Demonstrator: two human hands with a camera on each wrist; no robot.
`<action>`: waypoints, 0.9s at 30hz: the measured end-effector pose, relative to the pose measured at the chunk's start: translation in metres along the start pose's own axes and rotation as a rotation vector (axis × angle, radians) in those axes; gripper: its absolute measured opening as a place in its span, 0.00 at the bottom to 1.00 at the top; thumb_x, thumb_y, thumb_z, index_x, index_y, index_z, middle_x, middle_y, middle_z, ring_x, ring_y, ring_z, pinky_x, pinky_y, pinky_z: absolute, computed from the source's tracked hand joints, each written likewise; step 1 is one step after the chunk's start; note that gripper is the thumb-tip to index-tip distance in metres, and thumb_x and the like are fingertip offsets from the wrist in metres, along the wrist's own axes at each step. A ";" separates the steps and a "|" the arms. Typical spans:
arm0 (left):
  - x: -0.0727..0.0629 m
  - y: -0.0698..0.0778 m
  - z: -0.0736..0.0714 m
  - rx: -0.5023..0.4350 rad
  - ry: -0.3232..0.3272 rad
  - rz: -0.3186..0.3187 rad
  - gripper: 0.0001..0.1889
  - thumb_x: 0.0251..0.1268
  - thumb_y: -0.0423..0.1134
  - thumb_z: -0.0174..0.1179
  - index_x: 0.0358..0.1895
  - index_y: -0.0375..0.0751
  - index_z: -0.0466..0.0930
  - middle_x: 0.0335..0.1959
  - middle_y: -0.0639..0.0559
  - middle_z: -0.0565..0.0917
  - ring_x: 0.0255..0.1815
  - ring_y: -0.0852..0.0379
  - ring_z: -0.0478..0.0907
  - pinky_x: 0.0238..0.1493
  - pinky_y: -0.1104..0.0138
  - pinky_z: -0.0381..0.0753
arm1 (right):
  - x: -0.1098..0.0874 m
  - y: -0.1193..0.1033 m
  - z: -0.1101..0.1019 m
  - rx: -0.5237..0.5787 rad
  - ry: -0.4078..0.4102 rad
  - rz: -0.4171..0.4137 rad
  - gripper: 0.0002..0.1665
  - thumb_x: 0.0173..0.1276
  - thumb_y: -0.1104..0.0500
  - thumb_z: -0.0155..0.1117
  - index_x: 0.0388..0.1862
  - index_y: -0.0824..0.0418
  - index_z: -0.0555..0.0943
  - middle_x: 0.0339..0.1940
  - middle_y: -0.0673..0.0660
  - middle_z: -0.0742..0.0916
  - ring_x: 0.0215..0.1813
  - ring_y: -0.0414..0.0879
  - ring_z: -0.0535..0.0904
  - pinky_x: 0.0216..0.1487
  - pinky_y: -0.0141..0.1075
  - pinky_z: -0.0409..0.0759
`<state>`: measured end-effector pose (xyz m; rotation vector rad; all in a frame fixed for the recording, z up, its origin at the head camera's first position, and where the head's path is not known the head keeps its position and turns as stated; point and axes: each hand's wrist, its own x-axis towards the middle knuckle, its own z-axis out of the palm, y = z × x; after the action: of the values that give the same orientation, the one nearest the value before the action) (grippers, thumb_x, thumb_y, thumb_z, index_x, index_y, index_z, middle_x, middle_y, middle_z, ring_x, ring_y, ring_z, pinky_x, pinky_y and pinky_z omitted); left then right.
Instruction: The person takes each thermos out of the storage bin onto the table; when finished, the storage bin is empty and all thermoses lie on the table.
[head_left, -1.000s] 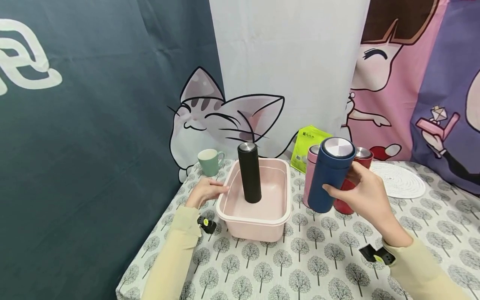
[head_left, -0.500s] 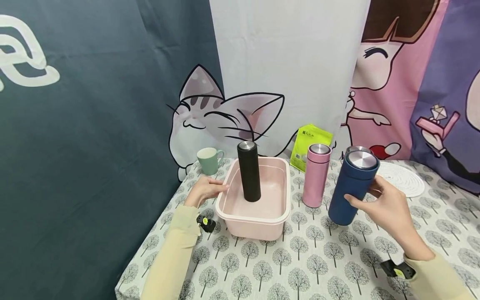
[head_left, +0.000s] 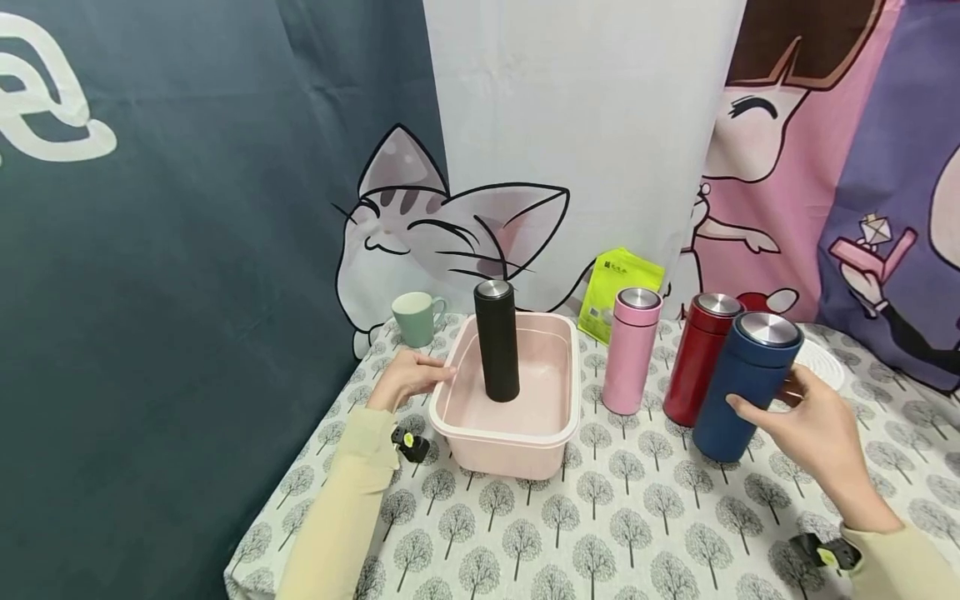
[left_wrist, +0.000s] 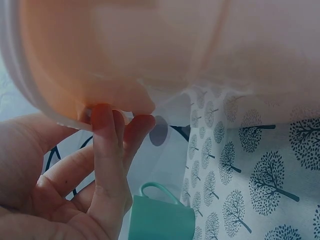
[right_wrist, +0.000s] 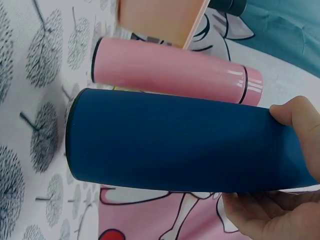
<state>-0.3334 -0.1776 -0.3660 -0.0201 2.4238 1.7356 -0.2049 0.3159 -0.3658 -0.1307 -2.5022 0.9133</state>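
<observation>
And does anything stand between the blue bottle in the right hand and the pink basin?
Yes: the red bottle and then the pink bottle stand between the blue bottle and the basin, both slightly farther back.

Blue bottle (head_left: 748, 390) with a shiny silver top, held nearly upright, seen to the right of a pale pink tub (head_left: 508, 460), open on top, round at the corners, held by its left rim
</observation>
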 end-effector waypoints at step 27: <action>-0.001 0.002 -0.001 0.031 0.005 -0.016 0.24 0.60 0.35 0.69 0.57 0.25 0.78 0.56 0.31 0.81 0.54 0.41 0.83 0.57 0.56 0.83 | 0.042 0.053 -0.007 -0.069 0.114 0.077 0.44 0.59 0.42 0.71 0.60 0.76 0.71 0.51 0.80 0.80 0.51 0.72 0.76 0.51 0.62 0.64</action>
<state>-0.3330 -0.1779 -0.3636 -0.0405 2.4472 1.6928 -0.2431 0.3714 -0.3781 -0.2944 -2.4380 0.8263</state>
